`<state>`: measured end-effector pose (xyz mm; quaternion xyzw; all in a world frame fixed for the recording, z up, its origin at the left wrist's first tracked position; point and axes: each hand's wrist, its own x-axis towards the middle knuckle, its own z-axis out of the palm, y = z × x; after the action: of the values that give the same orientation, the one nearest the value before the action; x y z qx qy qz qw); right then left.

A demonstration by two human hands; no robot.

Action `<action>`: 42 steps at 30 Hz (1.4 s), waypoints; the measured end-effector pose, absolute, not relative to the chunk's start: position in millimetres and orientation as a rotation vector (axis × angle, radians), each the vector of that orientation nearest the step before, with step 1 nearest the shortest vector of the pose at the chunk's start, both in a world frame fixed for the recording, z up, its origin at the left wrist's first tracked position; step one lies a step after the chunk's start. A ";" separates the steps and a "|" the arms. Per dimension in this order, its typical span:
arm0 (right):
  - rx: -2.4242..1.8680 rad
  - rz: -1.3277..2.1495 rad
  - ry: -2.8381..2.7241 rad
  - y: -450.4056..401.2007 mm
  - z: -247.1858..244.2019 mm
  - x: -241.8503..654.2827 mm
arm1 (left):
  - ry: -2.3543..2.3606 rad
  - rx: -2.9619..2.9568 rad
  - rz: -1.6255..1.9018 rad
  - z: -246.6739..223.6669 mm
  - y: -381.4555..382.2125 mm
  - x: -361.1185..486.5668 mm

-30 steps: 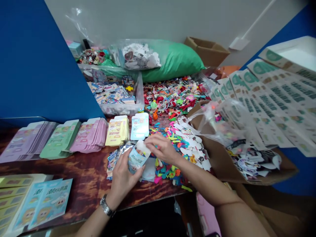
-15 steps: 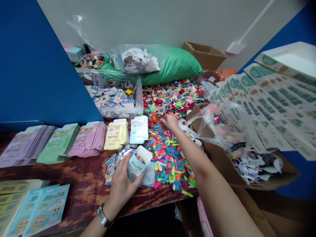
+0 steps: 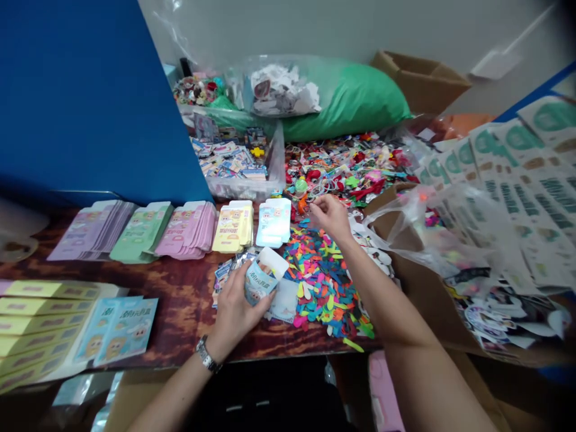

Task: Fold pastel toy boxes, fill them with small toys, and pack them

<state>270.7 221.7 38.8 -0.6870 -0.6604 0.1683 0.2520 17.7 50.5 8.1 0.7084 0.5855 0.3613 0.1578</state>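
My left hand is wrapped round a small light-blue box whose top is open, with something inside it. My right hand is pinched above the near edge of the pile of small trinkets; an orange trinket lies by its fingertips, and what the fingers hold is too small to make out. Below that hand spreads a heap of colourful small balloons. Flat light-blue boxes stand behind the held box, and printed cards lie partly under my left hand.
Yellow, pink, green and purple flat boxes line the left. A clear bin of cards and a green sack are behind. An open carton stands right; yellow boxes lie front left.
The camera view has shifted, so the table's items appear further right. My right hand has lifted slightly from the trinkets with its fingers pinched. My left hand still holds the box.
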 end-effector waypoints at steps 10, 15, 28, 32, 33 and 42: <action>-0.980 0.583 -2.095 91.6 84.5 207.5 | 1.619 2.015 1.046 16.4 41.6 18.7; -0.955 0.667 -2.132 81.9 76.1 216.9 | 1.476 2.039 1.048 20.4 35.5 12.6; -1.011 0.836 -1.972 49.0 78.1 190.9 | 1.461 2.159 1.124 20.5 13.8 8.3; -1.128 0.983 -1.900 49.2 77.6 186.7 | 1.522 2.155 1.082 22.5 10.0 7.9; -1.153 0.981 -1.892 48.8 77.5 185.4 | 1.530 2.159 1.055 23.4 9.5 7.9; -0.994 0.520 -2.059 28.9 68.1 171.3 | 1.717 2.366 0.796 26.4 4.8 4.5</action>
<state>171.3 28.9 68.1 -0.3909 -0.8092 0.2046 0.3880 4.5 4.8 26.4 0.7797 0.5657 0.2623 0.0560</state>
